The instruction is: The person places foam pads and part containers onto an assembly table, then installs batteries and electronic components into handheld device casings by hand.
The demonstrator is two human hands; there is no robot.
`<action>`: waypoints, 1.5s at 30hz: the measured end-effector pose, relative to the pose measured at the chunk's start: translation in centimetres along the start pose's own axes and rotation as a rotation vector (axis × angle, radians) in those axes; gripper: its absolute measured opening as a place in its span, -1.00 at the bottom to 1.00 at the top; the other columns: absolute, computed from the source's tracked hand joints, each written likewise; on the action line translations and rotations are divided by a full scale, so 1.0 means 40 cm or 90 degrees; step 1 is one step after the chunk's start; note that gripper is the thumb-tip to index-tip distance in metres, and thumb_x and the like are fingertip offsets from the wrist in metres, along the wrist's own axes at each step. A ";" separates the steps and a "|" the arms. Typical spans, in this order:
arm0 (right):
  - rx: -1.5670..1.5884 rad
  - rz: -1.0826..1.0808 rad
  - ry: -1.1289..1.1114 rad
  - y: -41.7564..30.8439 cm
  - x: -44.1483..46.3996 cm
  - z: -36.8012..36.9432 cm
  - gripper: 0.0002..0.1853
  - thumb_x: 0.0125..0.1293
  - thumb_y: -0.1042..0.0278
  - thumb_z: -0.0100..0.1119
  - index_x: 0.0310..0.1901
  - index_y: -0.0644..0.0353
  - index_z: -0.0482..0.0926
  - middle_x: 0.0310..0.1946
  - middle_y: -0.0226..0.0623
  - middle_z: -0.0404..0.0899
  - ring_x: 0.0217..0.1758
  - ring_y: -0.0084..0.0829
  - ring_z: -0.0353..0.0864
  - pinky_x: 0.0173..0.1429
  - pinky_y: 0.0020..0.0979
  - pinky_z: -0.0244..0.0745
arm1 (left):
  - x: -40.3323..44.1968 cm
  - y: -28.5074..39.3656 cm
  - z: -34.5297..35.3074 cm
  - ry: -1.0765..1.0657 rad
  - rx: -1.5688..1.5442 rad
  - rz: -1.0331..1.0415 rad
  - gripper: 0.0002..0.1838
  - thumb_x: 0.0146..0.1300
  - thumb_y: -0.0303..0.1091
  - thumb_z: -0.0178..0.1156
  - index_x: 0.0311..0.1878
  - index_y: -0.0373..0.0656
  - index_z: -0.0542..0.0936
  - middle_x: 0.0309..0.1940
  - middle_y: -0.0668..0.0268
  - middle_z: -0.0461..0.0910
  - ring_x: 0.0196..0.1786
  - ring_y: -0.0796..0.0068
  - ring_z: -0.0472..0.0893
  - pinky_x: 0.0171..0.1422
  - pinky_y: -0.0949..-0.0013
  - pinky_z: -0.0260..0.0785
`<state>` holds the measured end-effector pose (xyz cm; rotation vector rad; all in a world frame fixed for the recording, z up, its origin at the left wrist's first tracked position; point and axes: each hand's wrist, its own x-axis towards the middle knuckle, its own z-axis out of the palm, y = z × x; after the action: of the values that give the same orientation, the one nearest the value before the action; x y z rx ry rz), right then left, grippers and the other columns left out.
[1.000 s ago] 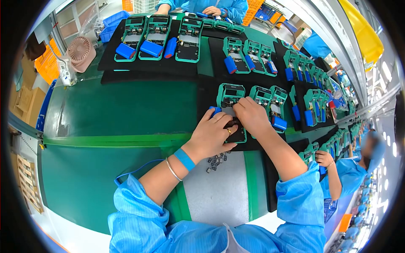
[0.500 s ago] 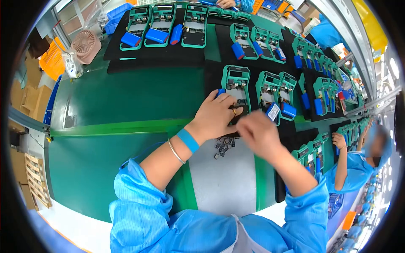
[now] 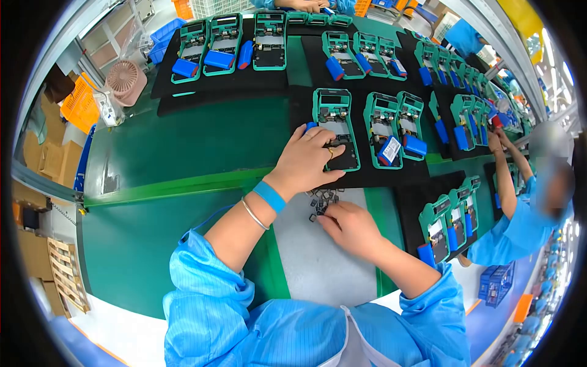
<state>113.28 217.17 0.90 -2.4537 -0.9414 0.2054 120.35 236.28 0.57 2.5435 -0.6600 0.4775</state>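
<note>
My left hand [image 3: 309, 160] lies spread over the lower left part of a green device housing [image 3: 334, 98]. Its fingertips touch the housing's inside near a blue battery pack [image 3: 310, 126], which the fingers partly cover. The thumb is stretched along the housing's bottom end. Just below, my right hand [image 3: 354, 229] is at a small pile of black square parts [image 3: 320, 200] on a grey strip [image 3: 324, 269]. Thumb and forefinger are drawn together at the pile's edge; whatever lies between the tips is too small to make out.
More green housings [image 3: 383, 116] with blue batteries stand in rows on black mats [image 3: 361, 177]. A pink fan [image 3: 126, 82] is at the back left. At right a co-worker's arms [image 3: 504, 165] reach over the bench; another person's hands [image 3: 306, 6] are at the far side.
My right hand has moved down from beside the housing's lower end to the pile of black parts. My left hand stays on the housing. The view has shifted slightly.
</note>
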 end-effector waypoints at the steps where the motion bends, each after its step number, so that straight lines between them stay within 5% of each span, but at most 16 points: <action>1: 0.001 0.000 0.000 0.002 0.001 -0.005 -0.88 0.20 0.39 0.29 -0.27 0.21 0.60 -0.31 -0.23 0.54 -0.15 -0.17 0.58 -0.14 -0.21 0.56 | 0.001 0.001 0.000 -0.001 0.001 0.000 -0.52 0.08 -0.03 0.39 0.08 0.05 0.71 0.11 0.31 0.48 0.26 0.23 0.45 0.53 -0.09 0.08; 3: -0.018 -0.188 0.098 0.007 0.008 -0.016 -0.89 0.17 0.39 0.26 -0.30 0.20 0.60 -0.33 -0.25 0.54 -0.15 -0.20 0.58 -0.13 -0.25 0.57 | 0.002 0.001 0.000 -0.010 -0.002 -0.007 -0.51 0.07 -0.03 0.40 0.08 0.03 0.71 0.12 0.30 0.47 0.27 0.23 0.44 0.53 -0.09 0.08; 6: -0.133 -0.329 0.052 0.034 0.031 -0.028 -0.88 0.08 0.40 0.22 -0.32 0.19 0.60 -0.34 -0.29 0.55 -0.16 -0.26 0.58 -0.12 -0.33 0.58 | 0.003 0.003 -0.002 -0.017 0.003 -0.010 -0.50 0.06 -0.03 0.41 0.08 0.02 0.71 0.12 0.29 0.47 0.28 0.23 0.43 0.53 -0.10 0.07; 15: -0.298 -0.533 0.013 0.067 0.074 -0.014 -0.91 -0.03 0.38 0.18 -0.46 0.16 0.55 -0.46 -0.36 0.53 -0.31 -0.35 0.59 -0.34 -0.37 0.58 | 0.040 0.030 -0.043 -0.093 0.023 -0.023 -0.52 0.09 -0.03 0.40 0.05 -0.05 0.71 0.12 0.23 0.51 0.32 0.18 0.41 0.55 -0.10 0.03; 18: -0.221 -0.494 0.075 0.061 0.059 -0.081 -0.89 -0.05 0.40 0.20 -0.43 0.16 0.54 -0.43 -0.36 0.54 -0.34 -0.34 0.59 -0.34 -0.37 0.59 | 0.109 0.069 -0.028 -0.009 0.047 0.044 -0.58 0.14 -0.07 0.37 -0.02 -0.14 0.71 0.14 0.20 0.52 0.26 0.15 0.45 0.43 -0.02 0.19; 23: -0.135 -0.334 0.198 0.090 -0.022 -0.287 -0.73 0.04 0.44 0.38 -0.16 0.12 0.67 -0.20 -0.34 0.67 -0.17 -0.27 0.67 -0.16 -0.30 0.65 | 0.203 0.142 0.090 0.010 -0.075 0.144 -0.43 0.12 -0.14 0.36 0.23 -0.05 0.58 0.26 0.00 0.43 0.27 -0.06 0.44 0.37 0.06 0.28; 26: -0.057 -0.205 0.318 0.162 -0.028 -0.359 -0.80 0.06 0.57 0.35 -0.22 0.19 0.69 -0.27 -0.22 0.68 -0.24 -0.17 0.68 -0.18 -0.30 0.61 | 0.240 0.176 0.149 -0.108 -0.034 0.104 -0.46 0.13 -0.15 0.36 0.22 0.03 0.60 0.19 -0.03 0.41 0.20 -0.10 0.47 0.30 0.07 0.34; 28: 0.034 -0.058 0.382 0.196 -0.011 -0.371 -0.86 0.17 0.61 0.29 -0.21 0.27 0.69 -0.29 -0.22 0.66 -0.33 -0.30 0.66 -0.29 -0.42 0.54 | 0.268 0.189 0.131 -0.225 -0.016 0.065 -0.57 0.15 -0.23 0.36 0.11 -0.04 0.63 0.01 0.00 0.44 0.08 -0.06 0.52 0.20 0.12 0.41; 30: 0.067 0.012 0.423 0.246 0.032 -0.365 -0.86 0.18 0.60 0.30 -0.20 0.26 0.69 -0.30 -0.23 0.65 -0.35 -0.36 0.64 -0.32 -0.45 0.51 | 0.262 0.168 0.139 -0.151 -0.114 0.059 -0.62 0.14 -0.29 0.34 0.06 -0.08 0.63 -0.03 0.01 0.44 0.05 -0.06 0.53 0.16 0.12 0.44; 32: 0.077 0.016 0.415 0.302 0.074 -0.351 -0.87 0.18 0.59 0.31 -0.22 0.25 0.69 -0.32 -0.24 0.61 -0.38 -0.31 0.63 -0.33 -0.42 0.51 | 0.254 0.133 0.138 0.030 -0.282 0.081 -0.78 0.12 -0.47 0.28 -0.14 -0.19 0.60 -0.10 0.05 0.45 -0.04 -0.03 0.56 0.06 0.08 0.47; 34: -0.014 -0.072 0.390 0.345 0.118 -0.331 -0.88 0.16 0.58 0.33 -0.24 0.25 0.68 -0.34 -0.27 0.59 -0.38 -0.25 0.62 -0.33 -0.38 0.51 | 0.244 0.119 0.116 0.154 -0.269 -0.051 -0.87 0.12 -0.52 0.23 -0.25 -0.23 0.54 -0.12 0.10 0.48 -0.11 0.00 0.58 0.03 0.04 0.45; 37: -0.225 -0.154 0.366 0.374 0.173 -0.306 -0.92 0.09 0.50 0.33 -0.38 0.16 0.61 -0.38 -0.34 0.51 -0.29 -0.27 0.62 -0.31 -0.33 0.55 | 0.225 0.063 0.103 0.141 0.012 -0.064 -0.83 0.06 -0.58 0.20 -0.26 -0.18 0.51 -0.23 0.15 0.53 -0.16 0.12 0.58 0.02 0.15 0.41; 40: -0.364 -0.195 0.324 0.403 0.207 -0.286 -0.88 0.00 0.45 0.29 -0.48 0.08 0.51 -0.40 -0.39 0.43 -0.20 -0.34 0.60 -0.29 -0.31 0.59 | 0.211 0.076 0.103 0.218 0.046 0.016 -0.80 0.05 -0.54 0.20 -0.22 -0.13 0.51 -0.25 0.22 0.52 -0.07 0.12 0.55 0.10 0.10 0.37; 43: -0.388 -0.183 0.297 0.415 0.221 -0.277 -0.88 -0.03 0.47 0.29 -0.47 0.08 0.52 -0.37 -0.40 0.45 -0.20 -0.33 0.59 -0.28 -0.32 0.59 | 0.189 0.117 0.106 0.110 -0.015 0.095 -0.65 0.17 -0.23 0.28 -0.02 -0.17 0.54 0.09 0.10 0.51 0.29 0.09 0.43 0.39 -0.01 0.27; 45: -0.410 -0.181 0.270 0.421 0.224 -0.276 -0.87 -0.04 0.43 0.30 -0.46 0.06 0.52 -0.36 -0.38 0.45 -0.16 -0.33 0.59 -0.26 -0.32 0.61 | 0.158 0.136 0.120 -0.053 -0.003 0.063 -0.33 0.20 -0.01 0.33 0.32 -0.13 0.45 0.39 0.08 0.35 0.50 0.08 0.25 0.52 -0.03 0.13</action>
<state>133.29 207.98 2.31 -2.6912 -1.2758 -0.8015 123.70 227.29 1.21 2.5476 -0.8188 0.4037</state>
